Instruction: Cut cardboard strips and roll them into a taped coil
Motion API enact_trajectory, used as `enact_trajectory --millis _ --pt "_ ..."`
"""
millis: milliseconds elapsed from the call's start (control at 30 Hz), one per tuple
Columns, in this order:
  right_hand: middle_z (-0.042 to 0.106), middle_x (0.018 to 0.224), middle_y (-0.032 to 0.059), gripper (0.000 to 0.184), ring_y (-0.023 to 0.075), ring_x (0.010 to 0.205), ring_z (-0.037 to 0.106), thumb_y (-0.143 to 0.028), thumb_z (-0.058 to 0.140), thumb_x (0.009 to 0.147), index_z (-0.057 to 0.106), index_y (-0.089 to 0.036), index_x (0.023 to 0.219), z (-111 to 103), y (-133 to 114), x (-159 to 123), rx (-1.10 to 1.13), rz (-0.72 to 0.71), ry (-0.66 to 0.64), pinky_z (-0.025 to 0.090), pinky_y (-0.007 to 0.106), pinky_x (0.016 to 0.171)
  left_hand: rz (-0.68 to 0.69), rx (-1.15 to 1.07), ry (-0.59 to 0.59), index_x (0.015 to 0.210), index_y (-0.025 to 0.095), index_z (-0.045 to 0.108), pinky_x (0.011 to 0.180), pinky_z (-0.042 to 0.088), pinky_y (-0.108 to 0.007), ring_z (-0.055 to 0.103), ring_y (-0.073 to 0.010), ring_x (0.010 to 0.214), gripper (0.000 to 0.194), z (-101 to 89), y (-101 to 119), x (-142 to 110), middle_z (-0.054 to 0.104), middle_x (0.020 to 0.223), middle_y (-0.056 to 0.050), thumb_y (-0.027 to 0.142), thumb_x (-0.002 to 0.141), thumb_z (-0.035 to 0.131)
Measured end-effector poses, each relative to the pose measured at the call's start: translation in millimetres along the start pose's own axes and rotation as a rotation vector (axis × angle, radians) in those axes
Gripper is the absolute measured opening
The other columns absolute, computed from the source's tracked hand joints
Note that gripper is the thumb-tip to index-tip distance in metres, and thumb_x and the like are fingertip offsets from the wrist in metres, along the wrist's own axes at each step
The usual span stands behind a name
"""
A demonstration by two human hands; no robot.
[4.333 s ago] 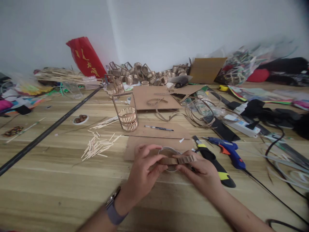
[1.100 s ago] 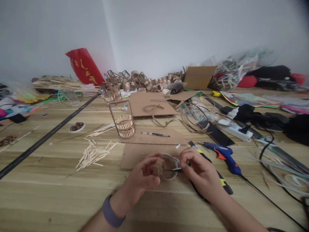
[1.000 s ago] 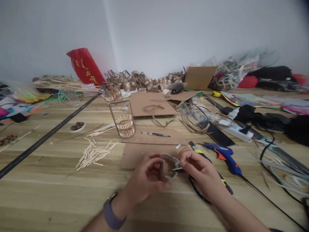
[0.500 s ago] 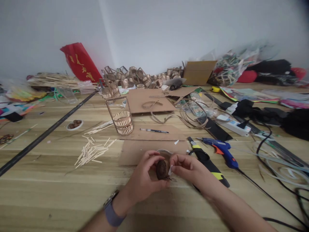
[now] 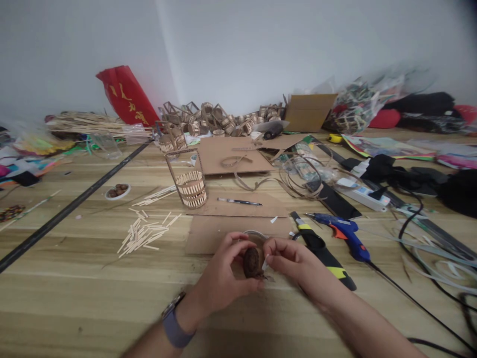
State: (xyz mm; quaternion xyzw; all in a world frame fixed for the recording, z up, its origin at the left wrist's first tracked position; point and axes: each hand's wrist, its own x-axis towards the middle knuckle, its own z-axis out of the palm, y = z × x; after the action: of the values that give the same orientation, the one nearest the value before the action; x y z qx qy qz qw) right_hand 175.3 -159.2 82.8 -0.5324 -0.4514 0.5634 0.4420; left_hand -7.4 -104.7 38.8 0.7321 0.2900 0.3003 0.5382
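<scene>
Near the front of the table, my left hand [image 5: 227,273] curls its fingers and thumb around a dark brown, rough, egg-shaped nut-like piece [image 5: 251,262]. My right hand [image 5: 286,258] pinches a small white strip [image 5: 266,262] between thumb and fingers, close against the right side of the brown piece. Whether the strip touches it I cannot tell. Just behind both hands shows the pale rim of a round bowl-like thing [image 5: 257,232], mostly hidden by them. A watch with a purple band is on my left wrist.
Cardboard [image 5: 208,233] lies behind my hands, with a pen [image 5: 239,202] and a small wooden-slat bucket [image 5: 192,189] on it. Loose sticks [image 5: 141,236] and a white dish of brown nuts [image 5: 118,192] are leftward. Black-yellow shears [image 5: 324,253] and a blue glue gun [image 5: 345,233] lie rightward.
The whole view has shifted slightly, with the table things a little further right. Both hands keep their hold; the brown piece seems slightly turned.
</scene>
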Motion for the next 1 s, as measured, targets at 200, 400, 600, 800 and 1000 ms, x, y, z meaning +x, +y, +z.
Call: enact_trajectory --millis 200,400,600,800,1000 --pt "0.053 0.065 -0.0039 0.028 0.0126 0.065 0.047 -0.039 0.075 0.068 0.056 -0.019 0.069 -1 3 1 -0.010 -0.010 -0.032 0.035 0.025 0.063 -0.021 -0.017 -0.012 0.117 0.018 0.062 0.097 0.048 -0.042 0.051 -0.0302 0.117 0.059 0.9 1 -1 0.042 0.133 -0.014 0.038 0.066 0.084" --pt "0.053 0.067 -0.0044 0.031 0.0110 0.064 0.047 -0.037 0.079 0.065 0.055 -0.019 0.072 -1 10 4 -0.018 -0.008 -0.047 0.035 0.024 0.061 -0.035 -0.032 -0.013 0.117 0.017 0.062 0.099 0.048 -0.043 0.051 -0.0300 0.118 0.058 0.0 0 -1 0.041 0.133 -0.014 0.035 0.066 0.084" --pt "0.048 0.064 -0.0063 0.030 0.0096 0.058 0.042 -0.036 0.078 0.068 0.055 -0.019 0.077 -2 15 4 -0.116 -0.082 -0.030 0.031 0.022 0.052 -0.010 -0.052 0.001 0.114 0.018 0.064 0.094 0.051 -0.039 0.054 -0.0282 0.112 0.057 0.2 0 0 0.047 0.125 -0.012 0.039 0.065 0.085" --pt "0.049 0.069 -0.0045 0.020 0.0097 0.058 0.043 -0.029 0.071 0.073 0.054 -0.021 0.080 -2 13 4 -0.235 -0.200 -0.010 0.032 0.021 0.050 -0.006 -0.041 -0.015 0.110 0.017 0.067 0.092 0.052 -0.038 0.057 -0.0255 0.105 0.053 -2.2 4 1 0.049 0.118 -0.010 0.040 0.066 0.085" --pt "0.055 0.077 -0.0024 0.032 0.0118 0.061 0.052 -0.021 0.070 0.070 0.058 -0.021 0.100 -2 14 3 -0.338 -0.335 0.115 0.044 0.025 0.056 0.018 -0.067 0.003 0.113 0.021 0.067 0.091 0.051 -0.036 0.056 -0.0242 0.106 0.051 -1.6 3 1 0.048 0.118 -0.009 0.038 0.067 0.084"
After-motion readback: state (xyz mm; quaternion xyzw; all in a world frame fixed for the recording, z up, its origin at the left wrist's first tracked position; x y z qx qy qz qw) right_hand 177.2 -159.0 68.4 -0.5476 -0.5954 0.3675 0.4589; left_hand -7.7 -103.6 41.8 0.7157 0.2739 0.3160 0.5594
